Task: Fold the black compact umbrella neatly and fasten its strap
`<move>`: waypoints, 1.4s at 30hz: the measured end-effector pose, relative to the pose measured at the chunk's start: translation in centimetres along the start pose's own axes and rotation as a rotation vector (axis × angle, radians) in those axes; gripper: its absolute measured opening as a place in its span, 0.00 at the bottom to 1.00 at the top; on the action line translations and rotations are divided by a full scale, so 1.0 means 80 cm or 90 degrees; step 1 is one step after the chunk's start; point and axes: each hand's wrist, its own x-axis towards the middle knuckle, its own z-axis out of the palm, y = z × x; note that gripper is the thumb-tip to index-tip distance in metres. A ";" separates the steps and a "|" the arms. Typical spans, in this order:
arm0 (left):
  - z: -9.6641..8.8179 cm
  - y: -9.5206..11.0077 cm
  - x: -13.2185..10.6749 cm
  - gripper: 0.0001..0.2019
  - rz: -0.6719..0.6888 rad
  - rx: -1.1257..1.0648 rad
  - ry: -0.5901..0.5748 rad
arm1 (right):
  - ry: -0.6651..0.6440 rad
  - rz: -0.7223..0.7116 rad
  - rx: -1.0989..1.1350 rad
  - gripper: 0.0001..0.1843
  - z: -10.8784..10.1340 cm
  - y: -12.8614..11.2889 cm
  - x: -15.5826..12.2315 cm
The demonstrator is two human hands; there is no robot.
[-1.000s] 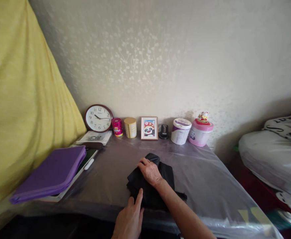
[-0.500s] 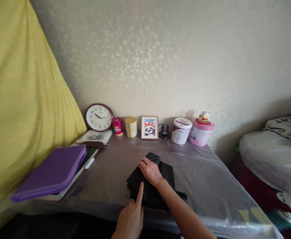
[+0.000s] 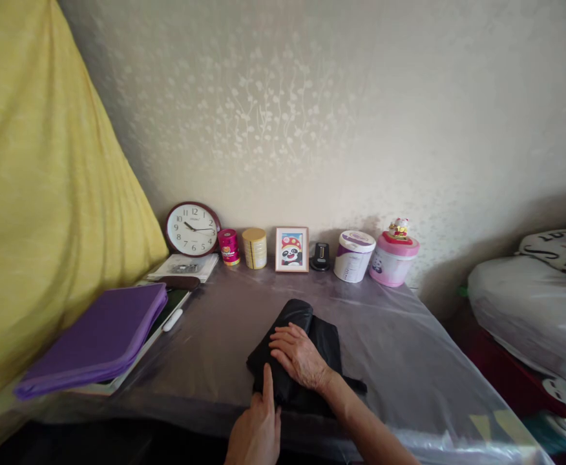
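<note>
A folded piece of thin black fabric (image 3: 283,316) lies on the table near its front edge, its outline uneven, with a narrow strip sticking out at the right. My right hand (image 3: 300,358) rests flat on top of it, fingers stretched toward the left. At the fabric's near left part is my left hand (image 3: 256,423), the index finger extended along the surface. The other fingers of that hand curl at the near edge, partly hidden, and seem to grip the fabric there.
Plastic film covers the table (image 3: 394,361). On the left lie a purple zip folder (image 3: 99,332) and a white pen-like object (image 3: 172,320). Along the wall stand a clock (image 3: 193,228), a pink can (image 3: 229,247), a yellow-lidded can (image 3: 254,248), a panda picture frame (image 3: 291,250) and two tubs (image 3: 354,258).
My right hand has slid over the black fabric toward me and slightly right, baring more of its far end. My left hand has shifted slightly nearer.
</note>
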 end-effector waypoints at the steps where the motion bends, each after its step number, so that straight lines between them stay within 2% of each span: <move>1: -0.001 0.001 0.000 0.29 -0.005 0.001 -0.003 | 0.002 0.006 -0.005 0.12 0.001 0.010 0.005; 9: -0.017 0.011 -0.005 0.29 -0.034 -0.018 -0.058 | -0.020 0.032 -0.082 0.14 0.007 0.086 0.040; 11: -0.015 0.010 -0.004 0.29 -0.038 -0.016 -0.060 | -0.012 0.071 -0.111 0.13 0.006 0.097 0.044; 13: -0.011 0.009 -0.003 0.29 -0.036 -0.012 -0.053 | 0.029 0.147 -0.141 0.12 0.003 0.098 0.047; 15: -0.006 0.006 -0.001 0.29 -0.026 -0.012 -0.036 | 0.084 0.203 -0.155 0.12 0.000 0.088 0.046; 17: -0.003 0.005 0.000 0.29 -0.017 -0.009 -0.022 | 0.105 0.189 -0.138 0.13 -0.002 0.067 0.041; 19: -0.002 0.004 0.000 0.28 -0.009 -0.003 -0.017 | 0.078 0.135 -0.095 0.13 -0.001 0.038 0.033; 22: -0.002 0.003 0.000 0.28 -0.014 0.002 -0.026 | -0.044 0.025 0.011 0.12 -0.001 -0.006 0.018; 24: 0.000 0.001 0.001 0.27 -0.013 -0.001 -0.031 | -0.069 0.011 0.096 0.13 -0.009 -0.026 0.008; 25: 0.001 0.000 0.001 0.27 -0.009 -0.001 -0.026 | -0.050 0.029 0.135 0.13 -0.015 -0.031 0.002; 27: 0.004 -0.002 0.000 0.27 0.002 0.004 -0.009 | 0.038 0.120 0.179 0.14 -0.029 -0.029 -0.012; 29: 0.005 -0.003 -0.001 0.27 0.011 0.008 0.003 | 0.152 0.260 0.170 0.14 -0.040 -0.012 -0.034; 32: 0.001 -0.002 -0.003 0.28 0.011 0.009 -0.011 | 0.231 0.462 0.115 0.15 -0.046 0.026 -0.076; 35: -0.005 0.000 -0.005 0.28 0.006 -0.008 -0.024 | 0.243 0.580 0.088 0.16 -0.043 0.055 -0.113; 37: -0.005 -0.001 -0.004 0.28 0.003 -0.020 -0.022 | 0.235 0.616 0.089 0.17 -0.040 0.062 -0.126; 42: 0.003 -0.007 0.002 0.28 0.010 -0.045 -0.009 | 0.212 0.672 0.218 0.20 -0.040 0.056 -0.122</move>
